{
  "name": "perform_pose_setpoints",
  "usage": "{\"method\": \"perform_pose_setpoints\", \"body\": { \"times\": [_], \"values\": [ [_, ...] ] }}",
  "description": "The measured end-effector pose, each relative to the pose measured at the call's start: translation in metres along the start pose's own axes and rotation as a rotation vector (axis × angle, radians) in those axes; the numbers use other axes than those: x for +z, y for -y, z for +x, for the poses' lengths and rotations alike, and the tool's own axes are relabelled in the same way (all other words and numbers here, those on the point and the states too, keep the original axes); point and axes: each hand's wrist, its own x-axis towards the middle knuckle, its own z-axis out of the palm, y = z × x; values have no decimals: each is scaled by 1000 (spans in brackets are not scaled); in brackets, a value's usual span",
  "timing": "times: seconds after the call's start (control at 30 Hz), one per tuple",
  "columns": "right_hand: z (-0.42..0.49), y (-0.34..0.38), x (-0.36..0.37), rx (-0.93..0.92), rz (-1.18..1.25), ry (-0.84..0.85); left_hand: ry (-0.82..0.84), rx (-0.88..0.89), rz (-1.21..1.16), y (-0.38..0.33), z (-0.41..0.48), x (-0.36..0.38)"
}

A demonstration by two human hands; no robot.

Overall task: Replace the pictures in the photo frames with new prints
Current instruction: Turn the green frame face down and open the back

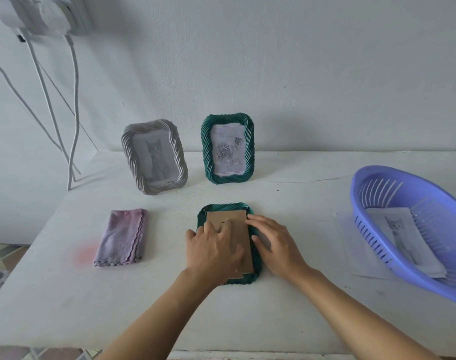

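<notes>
A green photo frame lies face down on the white table in front of me, its brown cardboard back panel facing up. My left hand rests flat on the panel, fingers spread. My right hand lies along the frame's right edge, fingertips touching the panel's upper right corner. At the back stand a grey frame with a cat picture and a second green frame with a rose picture. A cat print lies in the purple basket on the right.
A folded pink-purple cloth lies left of the face-down frame. A sheet of paper sticks out under the basket. White cables hang down the wall at the far left. The table's front edge is close to me.
</notes>
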Motion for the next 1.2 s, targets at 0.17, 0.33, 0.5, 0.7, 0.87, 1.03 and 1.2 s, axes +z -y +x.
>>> {"method": "perform_pose_setpoints", "body": {
  "times": [0.17,0.33,0.5,0.7,0.87,1.03,1.2],
  "values": [
    [-2,2,-2,11,-1,12,74,-27,-105,0,7,-13],
    [-4,3,-4,34,19,25,84,-107,-354,1,-3,-26],
    [-3,-2,1,-20,-52,9,39,-125,-493,3,-5,-43],
    [-4,-1,1,-61,-129,23,125,-107,-454,15,3,-36],
    [-4,0,1,-32,-128,24,121,-98,-459,19,7,-28],
    [-4,-1,1,-17,-111,33,119,-93,-453,16,9,-25],
    [-6,-2,3,-17,-119,36,100,-98,-514,20,9,-32]
  ]
}}
